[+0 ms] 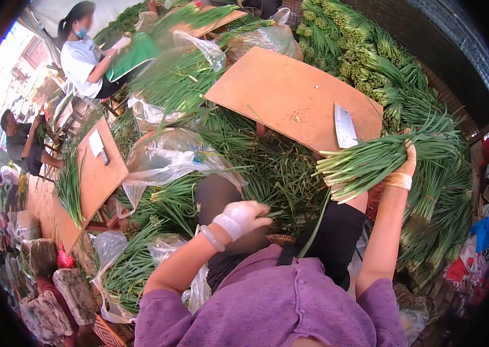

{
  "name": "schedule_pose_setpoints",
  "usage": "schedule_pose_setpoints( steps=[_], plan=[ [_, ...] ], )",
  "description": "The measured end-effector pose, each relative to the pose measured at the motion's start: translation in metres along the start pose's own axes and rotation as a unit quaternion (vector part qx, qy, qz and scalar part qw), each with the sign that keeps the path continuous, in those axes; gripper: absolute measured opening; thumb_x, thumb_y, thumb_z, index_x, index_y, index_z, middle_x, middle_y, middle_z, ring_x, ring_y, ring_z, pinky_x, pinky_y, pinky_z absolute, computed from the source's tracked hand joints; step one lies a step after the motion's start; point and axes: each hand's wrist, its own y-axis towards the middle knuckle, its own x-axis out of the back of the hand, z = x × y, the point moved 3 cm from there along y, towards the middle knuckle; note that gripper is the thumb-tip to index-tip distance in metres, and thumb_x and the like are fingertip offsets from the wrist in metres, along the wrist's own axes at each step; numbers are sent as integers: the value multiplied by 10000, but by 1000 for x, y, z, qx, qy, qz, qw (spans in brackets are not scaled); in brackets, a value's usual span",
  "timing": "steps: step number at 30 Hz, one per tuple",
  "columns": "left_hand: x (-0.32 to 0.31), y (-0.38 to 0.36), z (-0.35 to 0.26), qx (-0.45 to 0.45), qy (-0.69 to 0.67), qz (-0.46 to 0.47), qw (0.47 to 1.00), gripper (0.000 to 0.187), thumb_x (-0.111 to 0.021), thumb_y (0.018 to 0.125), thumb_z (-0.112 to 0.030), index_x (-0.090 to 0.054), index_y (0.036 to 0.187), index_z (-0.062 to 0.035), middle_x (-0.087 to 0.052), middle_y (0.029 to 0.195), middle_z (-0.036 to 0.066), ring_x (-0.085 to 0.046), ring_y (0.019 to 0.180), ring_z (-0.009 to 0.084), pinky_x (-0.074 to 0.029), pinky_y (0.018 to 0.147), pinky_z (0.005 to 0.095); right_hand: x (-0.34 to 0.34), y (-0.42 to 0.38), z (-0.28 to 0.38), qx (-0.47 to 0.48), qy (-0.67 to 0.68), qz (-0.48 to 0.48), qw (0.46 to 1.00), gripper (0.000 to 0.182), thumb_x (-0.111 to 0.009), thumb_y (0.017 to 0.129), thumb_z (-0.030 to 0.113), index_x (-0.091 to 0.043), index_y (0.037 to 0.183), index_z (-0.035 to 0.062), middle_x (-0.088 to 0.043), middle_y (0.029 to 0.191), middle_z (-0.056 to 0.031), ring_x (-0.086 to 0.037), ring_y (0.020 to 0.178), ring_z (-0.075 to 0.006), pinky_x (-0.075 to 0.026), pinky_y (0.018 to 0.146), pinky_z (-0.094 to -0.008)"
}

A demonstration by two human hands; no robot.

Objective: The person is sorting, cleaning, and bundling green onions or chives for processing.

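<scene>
Her right hand point(408, 165) has its fingers wrapped around a bundle of chives point(371, 162), held just below the cleaver point(345, 126); the left hand point(244, 215) pinches a single stalk point(270, 214).

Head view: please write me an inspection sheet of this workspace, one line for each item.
Surface: wooden cutting board, tilted, lying on heaps of greens; a few green scraps on it.
Job's things: bundle of long green stalks, cut ends pointing left; cleaver lying flat on the board's near edge.
Clutter: clear plastic bags among loose greens; tied bundles stacked at right.
Grippers: right hand holds the bundle; gloved left hand pinches a few loose stalks.
Cables: nothing seen.
Surroundings: a co-worker at another board upper left; a second wooden board at left.
</scene>
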Motion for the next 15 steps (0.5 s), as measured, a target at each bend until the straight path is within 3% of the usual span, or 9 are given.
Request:
schedule_pose_setpoints(
  steps=[2,4,6,7,10,12,13,14,15],
  plan=[
    [14,18,-29,21,-293,-36,955,405,-532,856,-374,-614,1053,-29,-641,897,77,-607,792,171,-478,707,295,-3,-6,-9,4,-18,-12,1000,479,-602,773,210,-515,1241,158,-604,961,-71,-592,825,-259,-507,766,-458],
    [0,40,-55,32,-552,35,832,408,-511,876,-376,-612,1021,-8,-632,805,59,-567,676,125,-458,630,248,-11,-14,-24,-8,-5,-9,1000,412,-583,788,185,-547,1194,126,-611,942,-66,-598,807,-257,-511,757,-463],
    [-6,51,-76,8,-611,96,786,395,-510,882,-382,-626,907,-6,-617,706,51,-541,582,102,-431,551,224,-6,-15,-35,-25,-6,-12,1000,405,-587,782,193,-557,1180,126,-610,953,-62,-596,815,-260,-509,759,-465],
    [-7,49,-78,40,-591,106,799,393,-513,884,-372,-618,782,-8,-589,622,52,-517,516,103,-419,502,224,-6,-15,-33,-24,-7,-13,1000,405,-587,782,193,-557,1180,126,-610,953,-62,-596,815,-260,-509,759,-465],
    [-21,33,-42,72,-611,34,787,400,-502,898,-360,-609,720,-17,-581,604,44,-496,491,89,-411,472,228,2,-16,-23,-34,2,-57,998,357,-584,777,227,-579,1115,112,-609,961,-70,-593,828,-267,-503,767,-473],
    [-11,17,11,177,-366,32,913,277,-539,872,-285,-626,766,-44,-612,678,66,-550,555,155,-454,535,279,14,-11,-7,-29,1,-71,997,327,-579,772,263,-582,1053,95,-602,963,-90,-584,844,-287,-496,776,-486],
    [-13,6,41,105,-206,-24,973,196,-556,843,-236,-633,783,-66,-619,729,75,-570,624,200,-466,584,313,10,-17,-3,-30,0,-79,996,323,-576,768,287,-567,1018,84,-594,955,-110,-574,855,-313,-485,789,-513],
    [-15,0,57,28,-39,-82,995,121,-572,813,-187,-640,800,-88,-626,780,84,-591,693,245,-479,634,347,8,-20,-6,-26,2,-82,996,323,-576,768,287,-567,1018,84,-594,955,-110,-574,855,-313,-485,789,-513],
    [8,-3,36,10,-21,-159,987,90,-583,784,-159,-648,820,-107,-618,808,89,-586,757,271,-475,677,370,4,-23,-10,-17,-8,-91,996,342,-583,763,295,-559,1031,83,-591,953,-113,-570,860,-322,-480,795,-523]
  ],
)
